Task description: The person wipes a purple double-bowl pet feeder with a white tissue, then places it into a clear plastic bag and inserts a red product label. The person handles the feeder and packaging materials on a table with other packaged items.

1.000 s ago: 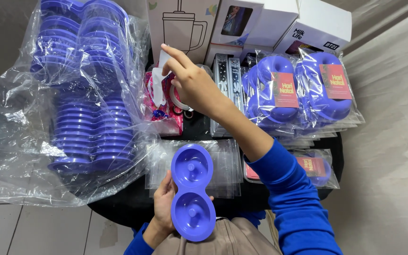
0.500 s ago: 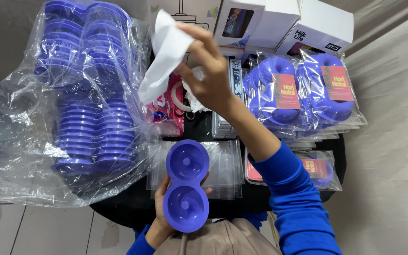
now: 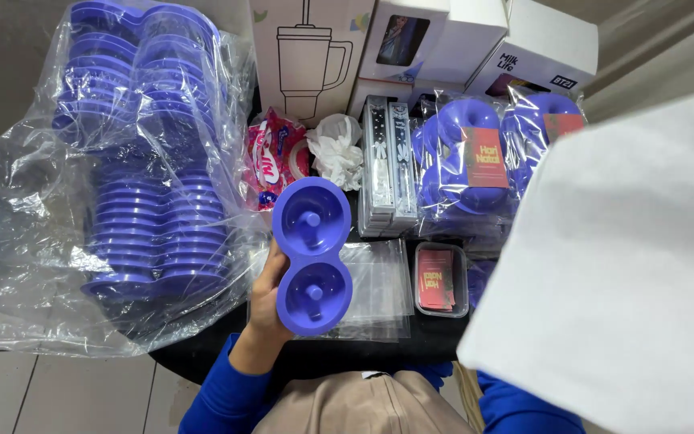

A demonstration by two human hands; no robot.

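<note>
- At six o'clock on the black table (image 3: 202,354), left hand (image 3: 267,301) grips the blue double-ring mould (image 3: 312,255) – light, stiff, probably slick; best held at its waist.
- Right hand hidden behind the white sheet (image 3: 628,265) – grip can't be told.

One loose purple two-cup mold (image 3: 312,255), two wrapped molds (image 3: 475,157), three white boxes (image 3: 307,48), one red-card tub (image 3: 440,279).

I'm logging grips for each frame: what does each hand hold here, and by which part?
The left hand grips the purple double-ring tray along its left edge. The right hand is hidden behind the white tissue sheet; its hold cannot be told.
</note>
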